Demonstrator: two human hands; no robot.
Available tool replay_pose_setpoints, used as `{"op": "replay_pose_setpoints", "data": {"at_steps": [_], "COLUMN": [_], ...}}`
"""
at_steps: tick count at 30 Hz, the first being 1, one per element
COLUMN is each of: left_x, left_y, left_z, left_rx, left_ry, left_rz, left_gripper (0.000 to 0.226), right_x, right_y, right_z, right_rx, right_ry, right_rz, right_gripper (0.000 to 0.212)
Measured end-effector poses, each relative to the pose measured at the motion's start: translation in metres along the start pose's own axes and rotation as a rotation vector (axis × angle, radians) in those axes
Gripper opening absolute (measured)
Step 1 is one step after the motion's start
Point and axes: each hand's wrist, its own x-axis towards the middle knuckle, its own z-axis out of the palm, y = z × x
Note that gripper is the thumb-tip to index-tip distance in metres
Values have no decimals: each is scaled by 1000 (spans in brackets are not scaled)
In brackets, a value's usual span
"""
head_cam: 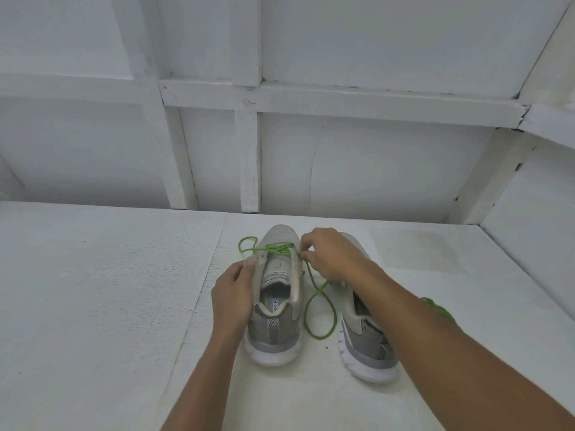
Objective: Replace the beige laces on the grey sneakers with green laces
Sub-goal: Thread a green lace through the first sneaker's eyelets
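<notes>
Our right hand [329, 256], just above the middle of the frame, is curled tight, with thumb and forefinger pinching the green lace [278, 247] at the right-side eyelets of the sneaker being laced [277, 321]. That shoe stands heel toward us at lower centre on the white surface [93, 290]. Our left hand [233, 293], just left of that shoe, grips its left eyelet flap and collar with the thumb on top, which steadies it. We see the lace crossed over only the rows nearest the toe. One end loops loose at the shoe's upper left and the other trails in a long loop between the two shoes, so we judge the lacing on this shoe to be at an early stage. To thread well, we should hold the flap open with the left hand and push the tip straight through the next hole. Then we draw the slack through evenly so the long loop neither snags nor twists, and match the two ends before crossing again. The second sneaker [367, 346], at lower right, lies partly under our forearm, and we cannot tell whether it is laced. A spare green lace [440, 307] shows beyond the forearm at the right.
</notes>
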Motion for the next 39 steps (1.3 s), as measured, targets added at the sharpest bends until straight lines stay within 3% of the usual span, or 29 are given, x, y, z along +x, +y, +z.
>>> {"op": "replay_pose_setpoints", "data": {"at_steps": [2, 4, 7, 8, 9, 10, 12, 13, 15, 17, 19, 23, 27, 32, 39], "left_x": [-1, -1, -1, -2, -2, -2, -3, -3, -3, -2, -2, -3, -3, -3, -4], "left_y": [0, 0, 0, 0, 0, 1, 2, 2, 2, 1, 0, 1, 1, 1, 2], "left_z": [0, -1, -2, -2, -1, -1, 0, 1, 0, 0, 0, 0, 1, 1, 2], "left_rx": [-19, -29, -19, -11, -3, 4, 1, -3, -7, -4, 4, 1, -15, -24, -43], "left_ry": [1, 6, 6, 4, 2, 1, -3, -2, 2, 1, 6, 5, 11, 6, 7], "left_rz": [-3, -3, 6, 12, 18, 19, 18, 13, 6, 11, 17, 18, 23, 12, 5], "left_gripper": [21, 22, 27, 28, 28, 27, 25, 24, 24, 25, 27, 27, 30, 26, 28], "right_x": [4, 11, 18, 17, 17, 16, 15, 13, 11, 10, 10, 11, 8, -1, 6], "right_y": [4, 11, 19, 22, 24, 23, 17, 14, 13, 12, 8, 11, 20, 28, 55], "right_z": [-3, -15, -55, -67, -73, -75, -61, -47, -17, 3, 9, -2, -30, -51, -69], "right_rx": [96, 405, 1405, 1679, 1777, 1665, 1024, 707, 275, 5, -81, 8, 491, 767, 1408], "right_ry": [43, 174, 464, 559, 639, 685, 623, 501, 187, 25, 14, 62, 205, 271, 385], "right_rz": [37, 110, 297, 315, 319, 329, 264, 162, 23, 12, 19, 57, 144, 295, 508], "right_gripper": [13, 17, 19, 17, 15, 13, 5, 2, 19, 28, 23, 14, 13, 12, 20]}}
